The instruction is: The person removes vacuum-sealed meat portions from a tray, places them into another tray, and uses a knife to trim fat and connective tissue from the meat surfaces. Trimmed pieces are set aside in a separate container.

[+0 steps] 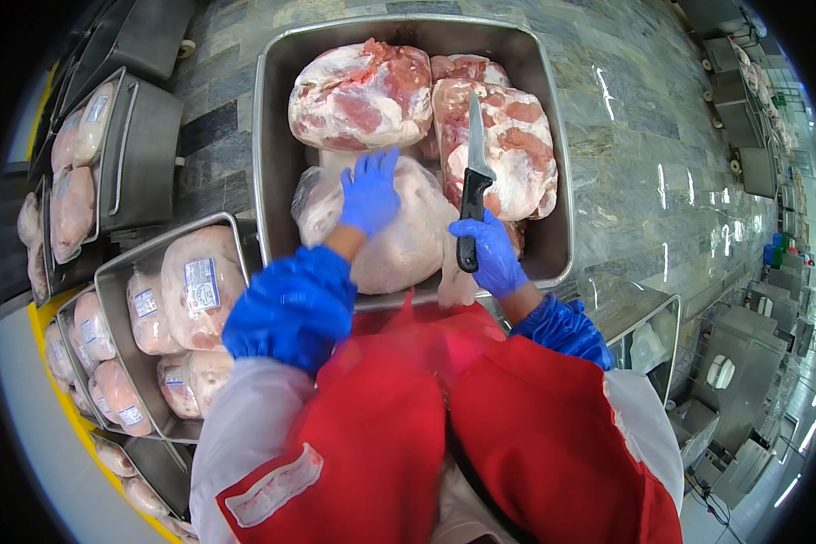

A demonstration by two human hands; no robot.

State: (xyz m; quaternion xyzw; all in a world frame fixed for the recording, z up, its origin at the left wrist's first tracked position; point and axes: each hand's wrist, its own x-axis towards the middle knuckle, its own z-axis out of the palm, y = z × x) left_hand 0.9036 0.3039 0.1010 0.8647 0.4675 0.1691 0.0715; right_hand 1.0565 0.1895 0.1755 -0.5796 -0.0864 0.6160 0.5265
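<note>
My left hand (371, 194), in a blue glove, rests with its fingers stretched out on a large pale piece of meat (399, 245) that has clear plastic film around it. In my gloved right hand (496, 254) is a knife (476, 136); my fingers wrap its black handle, and the blade points away from me. Several big cuts of red and white meat (363, 95) lie at the far side of the steel tub (261, 118). One cut (508, 150) sits partly beneath the knife blade. Film hides part of the pale piece's surface.
To the left stand more steel tubs (145, 154) on wheels, several holding wrapped, labelled meat (199, 281). Another metal cart (671, 354) is close by on the right. Grey tiled floor (635, 154) surrounds the tub, with steel equipment (743, 354) farther right.
</note>
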